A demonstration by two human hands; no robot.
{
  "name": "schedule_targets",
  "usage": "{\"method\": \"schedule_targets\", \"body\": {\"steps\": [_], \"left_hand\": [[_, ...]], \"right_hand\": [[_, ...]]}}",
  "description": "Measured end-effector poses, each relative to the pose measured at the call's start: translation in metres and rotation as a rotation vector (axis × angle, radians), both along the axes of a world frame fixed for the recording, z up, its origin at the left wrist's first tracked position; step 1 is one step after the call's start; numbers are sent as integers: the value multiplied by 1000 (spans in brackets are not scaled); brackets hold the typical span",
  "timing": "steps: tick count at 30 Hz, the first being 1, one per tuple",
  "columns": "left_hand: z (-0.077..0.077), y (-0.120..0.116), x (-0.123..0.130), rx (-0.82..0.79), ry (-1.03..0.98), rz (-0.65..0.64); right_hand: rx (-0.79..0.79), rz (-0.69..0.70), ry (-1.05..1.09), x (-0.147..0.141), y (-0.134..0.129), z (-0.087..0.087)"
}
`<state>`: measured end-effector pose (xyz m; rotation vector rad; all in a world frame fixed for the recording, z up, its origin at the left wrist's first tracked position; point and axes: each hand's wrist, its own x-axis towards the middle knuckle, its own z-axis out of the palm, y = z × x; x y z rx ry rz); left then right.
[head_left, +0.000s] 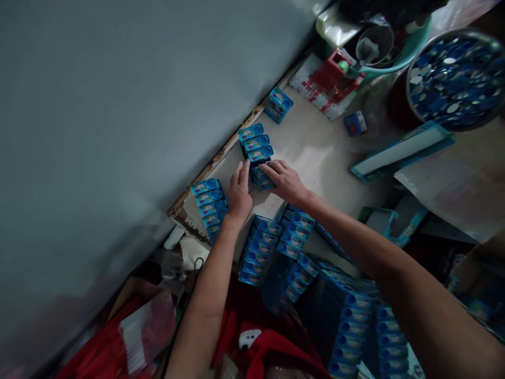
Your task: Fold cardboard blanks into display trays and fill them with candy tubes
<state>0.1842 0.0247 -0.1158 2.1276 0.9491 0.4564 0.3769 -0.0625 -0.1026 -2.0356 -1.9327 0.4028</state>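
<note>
A short row of small blue boxes (257, 142) stands near the wall, each with a round blue mark on top. At the near end of that row, my right hand (290, 183) has its fingers and thumb on a blue box (263, 181), partly covering it. My left hand (240, 193) is on the other side of the row with its fingers stretched out, close to the boxes; whether it touches them I cannot tell. Left of it lies another row of blue boxes (211, 208). Two more rows (258, 250) (295, 231) stand nearer my body.
A single blue box (279, 105) stands by the wall, near a red tape dispenser (335, 76). A round tub of blue and silver discs (455, 79) and a turquoise basin (414, 47) sit at the back right. More stacked boxes (351, 326) and red cloth (276, 352) lie near me.
</note>
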Motion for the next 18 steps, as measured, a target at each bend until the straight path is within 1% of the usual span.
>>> {"method": "schedule_targets", "body": {"steps": [2,4,6,8,9,10,12,13,14,15,16,17,18], "left_hand": [[-4,8,9,45,20,-97],[-4,11,16,107,53,-150],[0,10,22,182,88,-180],[7,11,28,243,126,-185],[10,13,31,269,144,-196],[13,16,35,291,162,-217],[16,24,42,307,189,-304],[16,27,45,299,204,-357],[15,30,48,284,223,-399],[13,32,50,266,244,-424],[11,33,51,251,264,-434],[9,32,52,244,282,-432],[8,32,52,242,298,-424]], "right_hand": [[-3,9,-5,0,1,-2],[13,1,-31,-3,3,-3],[21,-62,-91,-6,6,-3],[-14,-134,-138,1,11,2],[-46,-133,-133,9,14,6],[-84,-99,-102,22,18,11],[-143,11,15,58,32,21],[-152,35,77,79,41,25],[-141,-2,117,101,53,27],[-106,-120,123,121,67,27],[-62,-280,102,138,82,24],[-29,-433,76,151,99,19],[-15,-532,71,159,115,12]]}}
